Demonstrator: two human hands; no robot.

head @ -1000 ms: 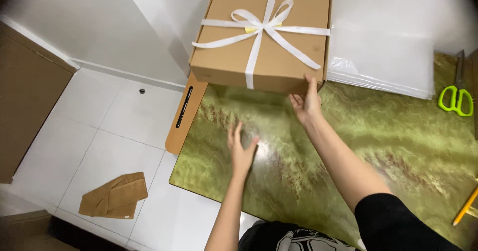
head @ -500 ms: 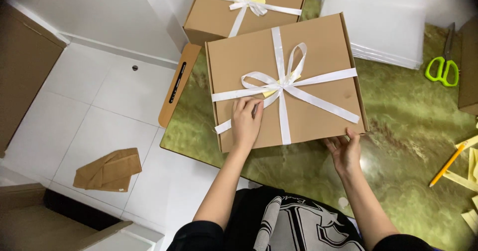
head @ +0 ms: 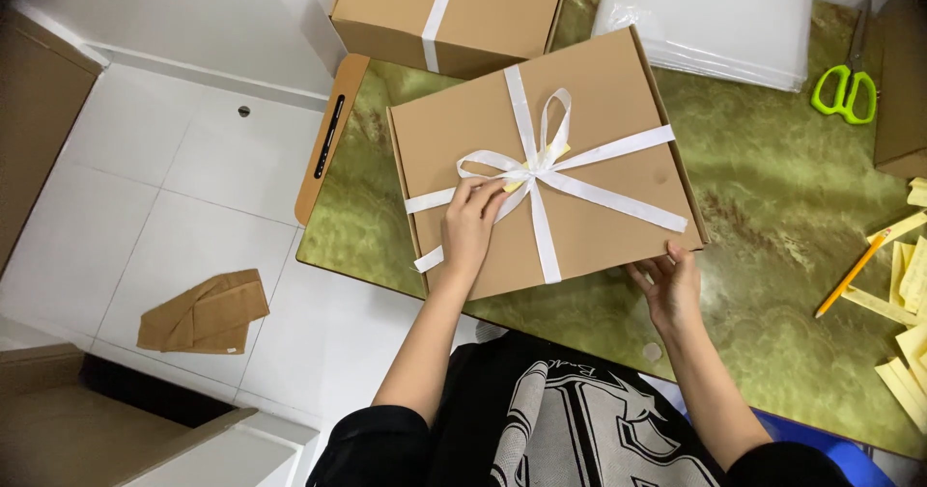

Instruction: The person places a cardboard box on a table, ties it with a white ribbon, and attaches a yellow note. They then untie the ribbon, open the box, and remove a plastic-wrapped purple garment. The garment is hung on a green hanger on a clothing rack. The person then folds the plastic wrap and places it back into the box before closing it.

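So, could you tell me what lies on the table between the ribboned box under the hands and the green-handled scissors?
In the head view, only bare green table separates the ribboned box from the scissors; the white sheets lie farther back.
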